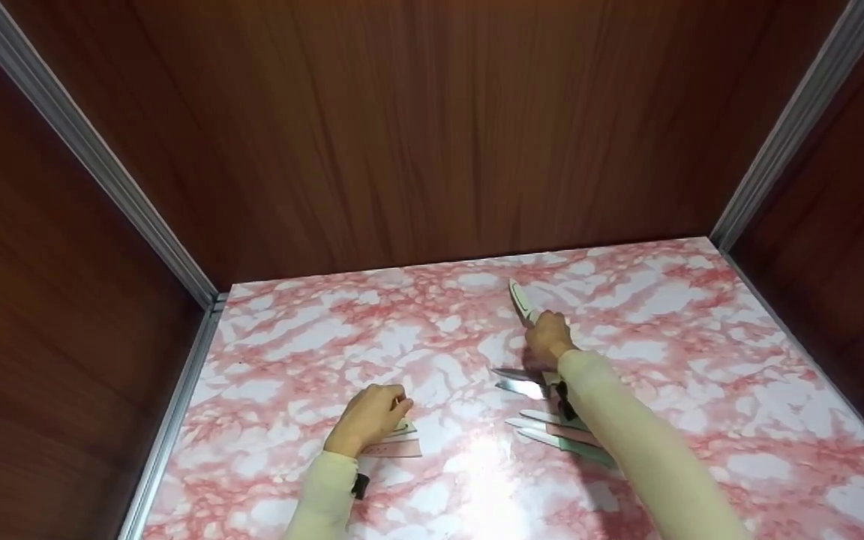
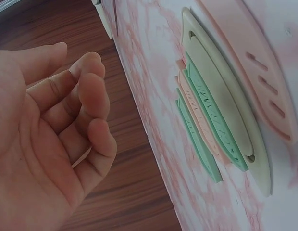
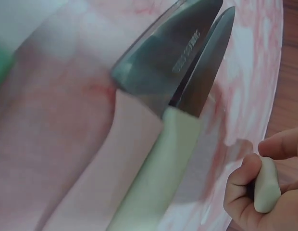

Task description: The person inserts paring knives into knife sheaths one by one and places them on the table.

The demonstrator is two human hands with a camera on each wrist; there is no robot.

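My right hand grips the cream handle of a knife that points toward the back wall; its blade appears to be inside a cream cover. In the right wrist view, the cream handle's end shows in my curled fingers. Below that wrist lie a wide dark-bladed knife with a pink handle and a narrower knife with a cream handle. My left hand, fingers loosely bent and holding nothing, hovers beside a cream blade cover and a slotted pink blade cover.
Smaller green and pink covers lie beside the cream one. Under my right forearm are a pink-handled knife and a green-handled knife, with pale blades pointing left. Wood-grained panels border the marbled table.
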